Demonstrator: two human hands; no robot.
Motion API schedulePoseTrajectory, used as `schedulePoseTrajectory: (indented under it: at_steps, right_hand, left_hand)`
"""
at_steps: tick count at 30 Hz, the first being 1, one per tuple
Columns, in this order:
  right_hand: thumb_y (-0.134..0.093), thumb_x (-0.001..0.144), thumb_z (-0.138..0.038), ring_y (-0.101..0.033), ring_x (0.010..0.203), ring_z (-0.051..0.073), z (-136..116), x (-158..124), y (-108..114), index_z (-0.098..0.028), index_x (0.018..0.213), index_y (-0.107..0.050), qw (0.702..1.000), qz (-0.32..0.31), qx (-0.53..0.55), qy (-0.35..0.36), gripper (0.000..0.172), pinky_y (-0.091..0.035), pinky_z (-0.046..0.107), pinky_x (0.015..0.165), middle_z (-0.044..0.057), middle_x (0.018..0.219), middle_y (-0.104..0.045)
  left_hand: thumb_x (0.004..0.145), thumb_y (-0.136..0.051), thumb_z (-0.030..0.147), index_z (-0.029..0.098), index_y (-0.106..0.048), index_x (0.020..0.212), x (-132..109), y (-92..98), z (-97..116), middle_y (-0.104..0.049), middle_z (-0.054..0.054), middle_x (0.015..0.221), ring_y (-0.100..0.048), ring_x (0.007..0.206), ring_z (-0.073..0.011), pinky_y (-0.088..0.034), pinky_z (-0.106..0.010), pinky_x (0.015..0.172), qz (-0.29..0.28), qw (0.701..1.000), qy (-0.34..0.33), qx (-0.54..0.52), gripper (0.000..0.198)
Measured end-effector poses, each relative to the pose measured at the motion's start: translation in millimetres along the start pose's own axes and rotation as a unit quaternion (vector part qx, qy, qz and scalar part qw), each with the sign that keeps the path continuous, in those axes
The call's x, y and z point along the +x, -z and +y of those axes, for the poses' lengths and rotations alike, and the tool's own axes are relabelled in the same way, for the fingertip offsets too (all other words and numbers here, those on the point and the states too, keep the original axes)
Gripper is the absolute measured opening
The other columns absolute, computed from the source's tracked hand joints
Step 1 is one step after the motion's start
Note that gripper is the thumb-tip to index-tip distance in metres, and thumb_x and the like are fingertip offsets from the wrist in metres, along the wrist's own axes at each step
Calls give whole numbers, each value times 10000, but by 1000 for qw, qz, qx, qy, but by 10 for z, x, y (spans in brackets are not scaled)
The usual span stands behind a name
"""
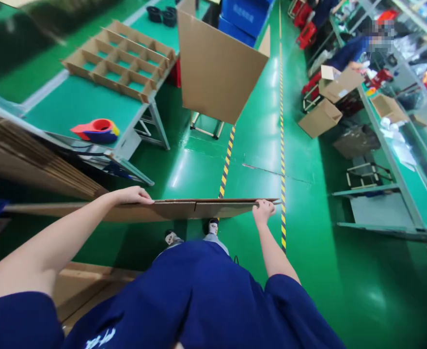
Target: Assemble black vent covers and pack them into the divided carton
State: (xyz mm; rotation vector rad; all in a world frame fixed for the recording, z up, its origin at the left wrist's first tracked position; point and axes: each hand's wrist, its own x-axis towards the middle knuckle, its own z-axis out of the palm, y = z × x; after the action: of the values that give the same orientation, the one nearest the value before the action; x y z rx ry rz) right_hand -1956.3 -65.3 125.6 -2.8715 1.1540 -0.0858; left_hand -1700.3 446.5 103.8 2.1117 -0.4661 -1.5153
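Observation:
A flattened cardboard box (177, 210) stands on edge across the front of my body, its top edges toward me. My left hand (135, 195) grips its upper edge left of the middle, fingers closed over the board. At the right end, my right hand (264, 211) pinches the folded layers near the corner. The lower part of the box is hidden from above. To the left, a stack of flat cardboard sheets (35, 155) leans beside the table, close to the left end of the box.
A green-topped table (49, 104) holds a cardboard divider grid (120, 60) and a tape dispenser (97, 131). An open carton (220, 68) stands ahead on a stand, near blue bins (240, 19). At right, a person (347, 53) handles a box by a long workbench (417, 179).

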Motion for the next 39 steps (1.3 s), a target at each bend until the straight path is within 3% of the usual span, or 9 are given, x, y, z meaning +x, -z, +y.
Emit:
schedulePoseTrajectory:
  at_steps: [4, 9, 11, 13, 17, 21, 28, 35, 39]
  right_hand:
    - [-487, 962, -397, -340, 1390, 360, 204, 73, -42, -205, 953, -771, 996, 13, 37, -75, 343, -280, 548, 1149, 166, 1459, -483]
    - [-628, 873, -490, -238, 1503, 402, 522, -128, 24, -143, 1282, -611, 979, -17, 109, -173, 537, -288, 582, 1186, 258, 1585, -292]
    - [-631, 842, -468, -336, 1466, 397, 572, -226, 26, -137, 1357, -516, 935, -68, 210, -279, 623, -390, 576, 1132, 287, 1502, -401]
    - [-566, 850, -422, -551, 1283, 359, 521, -332, -8, -189, 1254, -542, 872, -146, 310, -349, 467, -540, 529, 974, 228, 1277, -594]
    - [-558, 745, -285, -684, 781, 257, 199, -380, -78, -241, 862, -527, 805, -249, 404, -356, 128, -611, 413, 645, 46, 758, -642]
    - [-623, 598, -190, -654, 694, 215, -99, 34, 30, -220, 748, -495, 786, -292, 451, -305, 199, -611, 380, 629, -5, 625, -594]
    - [-630, 570, -135, -707, 794, 228, -706, 1060, 317, -117, 938, -687, 806, -358, 454, -124, 373, -609, 335, 686, 86, 845, -748]
    - [-698, 706, -202, -649, 1244, 324, -1524, 1950, 391, -187, 1415, -621, 884, -335, 292, 147, 713, -576, 409, 1005, 131, 1401, -672]
    - [-678, 822, -314, -633, 1299, 350, -1699, 2229, 203, -171, 1573, -465, 891, -357, 127, 248, 794, -544, 464, 1082, 152, 1485, -609]
  left_hand:
    - [635, -753, 627, 160, -796, 1039, 74, -523, 343, -773, -10, 1106, -660, 1075, -239, -510, -256, 931, -39, 988, 40, -147, 620]
    - [607, -645, 777, 280, -757, 868, -41, -936, 219, -782, 31, 1056, -673, 1088, -247, -507, -327, 995, 94, 992, 88, -15, 572]
    - [685, -597, 667, 289, -717, 898, -142, -1037, 148, -779, 13, 1047, -701, 1044, -272, -519, -407, 984, 138, 976, 131, 108, 450]
    - [731, -603, 548, 261, -680, 886, -246, -1100, 127, -771, -37, 1031, -727, 1004, -310, -527, -473, 952, 126, 953, 181, 209, 336]
    - [802, -611, 497, 201, -577, 681, -385, -1070, 190, -749, -78, 890, -728, 1036, -343, -522, -465, 924, 60, 923, 223, 307, 321]
    - [862, -480, 688, 226, -681, 782, -602, -815, 198, -774, -40, 1043, -701, 1103, -293, -512, -386, 955, 86, 915, 278, 280, 510]
    - [770, -366, 900, 209, -732, 1235, -1162, -481, -51, -732, -88, 1274, -642, 1221, -332, -514, -434, 1021, 202, 880, 415, 110, 911]
    - [833, -535, 794, -25, -693, 1216, -643, -47, -281, -655, -273, 1342, -614, 1263, -436, -517, -544, 1026, 351, 813, 457, -81, 918]
    - [914, -633, 418, 64, -525, 1478, -230, -305, -355, -634, -132, 1444, -634, 1264, -286, -475, -481, 1129, 430, 818, 229, -304, 675]
